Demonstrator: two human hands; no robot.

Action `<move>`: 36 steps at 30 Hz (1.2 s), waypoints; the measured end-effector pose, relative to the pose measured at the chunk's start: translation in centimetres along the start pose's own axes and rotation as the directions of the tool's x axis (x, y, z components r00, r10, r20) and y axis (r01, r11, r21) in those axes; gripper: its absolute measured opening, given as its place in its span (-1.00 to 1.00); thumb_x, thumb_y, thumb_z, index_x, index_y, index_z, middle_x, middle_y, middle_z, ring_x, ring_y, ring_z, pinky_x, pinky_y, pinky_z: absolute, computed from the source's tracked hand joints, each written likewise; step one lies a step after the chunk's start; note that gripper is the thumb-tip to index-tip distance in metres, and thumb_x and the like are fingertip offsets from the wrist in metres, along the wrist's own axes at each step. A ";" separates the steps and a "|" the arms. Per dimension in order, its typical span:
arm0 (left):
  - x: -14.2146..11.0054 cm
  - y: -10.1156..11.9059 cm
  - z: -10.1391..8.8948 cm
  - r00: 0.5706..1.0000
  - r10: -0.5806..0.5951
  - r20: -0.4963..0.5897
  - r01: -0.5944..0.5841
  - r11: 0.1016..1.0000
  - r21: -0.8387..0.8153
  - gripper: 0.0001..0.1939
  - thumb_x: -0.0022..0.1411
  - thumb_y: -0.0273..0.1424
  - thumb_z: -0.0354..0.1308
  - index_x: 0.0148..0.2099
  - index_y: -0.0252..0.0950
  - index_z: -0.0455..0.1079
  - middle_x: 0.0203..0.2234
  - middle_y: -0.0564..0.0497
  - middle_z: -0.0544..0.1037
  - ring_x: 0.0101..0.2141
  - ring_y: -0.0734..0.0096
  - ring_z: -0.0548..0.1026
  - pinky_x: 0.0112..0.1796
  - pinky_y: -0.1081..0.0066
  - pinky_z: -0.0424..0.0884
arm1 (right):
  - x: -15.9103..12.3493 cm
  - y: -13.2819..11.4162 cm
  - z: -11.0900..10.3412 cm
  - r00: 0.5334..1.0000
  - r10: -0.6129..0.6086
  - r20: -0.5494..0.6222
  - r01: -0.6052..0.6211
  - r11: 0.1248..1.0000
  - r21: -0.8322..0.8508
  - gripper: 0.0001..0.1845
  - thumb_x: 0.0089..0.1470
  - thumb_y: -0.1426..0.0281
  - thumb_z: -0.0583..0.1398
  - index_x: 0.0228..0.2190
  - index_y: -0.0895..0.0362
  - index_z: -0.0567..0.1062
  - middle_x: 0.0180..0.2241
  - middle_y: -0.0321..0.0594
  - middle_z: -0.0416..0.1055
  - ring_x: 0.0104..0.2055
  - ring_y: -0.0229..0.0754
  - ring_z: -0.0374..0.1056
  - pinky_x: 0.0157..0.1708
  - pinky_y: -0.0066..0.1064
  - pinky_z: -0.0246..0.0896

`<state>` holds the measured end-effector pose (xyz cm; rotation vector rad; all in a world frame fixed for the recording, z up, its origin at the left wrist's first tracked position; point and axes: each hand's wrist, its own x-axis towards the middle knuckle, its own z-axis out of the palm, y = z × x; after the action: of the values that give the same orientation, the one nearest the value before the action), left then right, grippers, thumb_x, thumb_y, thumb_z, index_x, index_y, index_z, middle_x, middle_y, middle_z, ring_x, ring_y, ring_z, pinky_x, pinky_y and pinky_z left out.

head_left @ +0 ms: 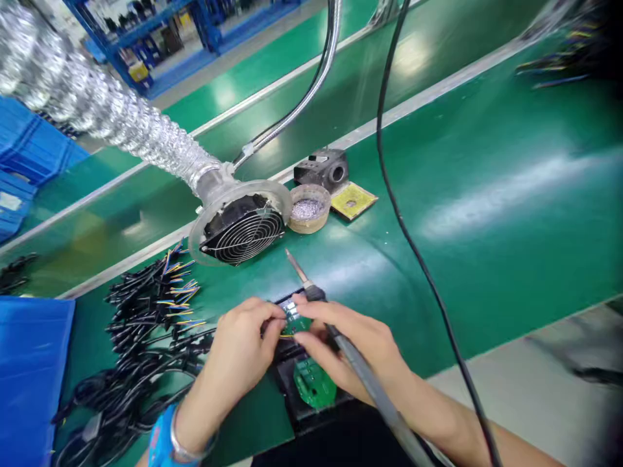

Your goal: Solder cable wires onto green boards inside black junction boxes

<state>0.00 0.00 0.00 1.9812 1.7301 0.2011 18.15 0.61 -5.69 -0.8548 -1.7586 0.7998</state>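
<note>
On the green surface (487, 214), our hands partly hid the board (300, 322), which lay between them. Our right hand (348, 340), curled, held the iron (363, 363) while its fingertips reached the board; our left hand (248, 337) pinched narrowly at its edge, the grip partly obscured.

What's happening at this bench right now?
A person is working on a small circuit board with both hands. The left hand pinches at the board's edge, while the right hand holds a soldering iron, its tip pointing away from the board. A second green board lies nearer the person, and black cables are heaped to the left.
</note>
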 end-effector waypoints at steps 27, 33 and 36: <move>0.1 -1.4 2.8 0.966 0.124 -0.228 -0.064 0.965 0.255 -0.80 0.24 -0.56 0.09 -0.18 -0.27 0.52 -0.40 -0.01 0.50 -0.36 0.24 0.36 -0.37 0.27 0.40 | 1.4 2.3 -3.4 0.980 0.081 0.180 -0.108 0.984 0.144 -0.66 -0.01 0.59 0.12 -0.20 0.13 0.54 -0.42 -0.23 0.44 -0.43 -0.27 0.35 -0.49 -0.44 0.30; 0.2 -1.5 2.8 0.966 0.114 -0.234 -0.066 0.977 0.203 -0.77 0.22 -0.56 0.09 -0.16 -0.26 0.54 -0.43 0.00 0.50 -0.37 0.26 0.38 -0.38 0.30 0.39 | 1.6 2.4 -3.5 0.975 0.094 0.199 -0.123 0.983 0.137 -0.67 0.01 0.59 0.11 -0.20 0.13 0.54 -0.42 -0.25 0.46 -0.43 -0.30 0.35 -0.48 -0.47 0.30; 0.2 -1.6 2.9 0.961 0.127 -0.247 -0.078 0.977 0.199 -0.76 0.22 -0.56 0.08 -0.17 -0.28 0.55 -0.43 0.00 0.50 -0.37 0.26 0.38 -0.39 0.30 0.39 | 1.6 2.4 -3.5 0.977 0.083 0.195 -0.112 0.983 0.142 -0.66 0.00 0.60 0.11 -0.19 0.13 0.53 -0.41 -0.25 0.46 -0.42 -0.30 0.35 -0.47 -0.47 0.30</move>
<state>-0.19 -0.43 -3.32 2.2697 1.8659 0.3595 21.48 3.67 -5.85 -0.7889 -1.8023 1.0968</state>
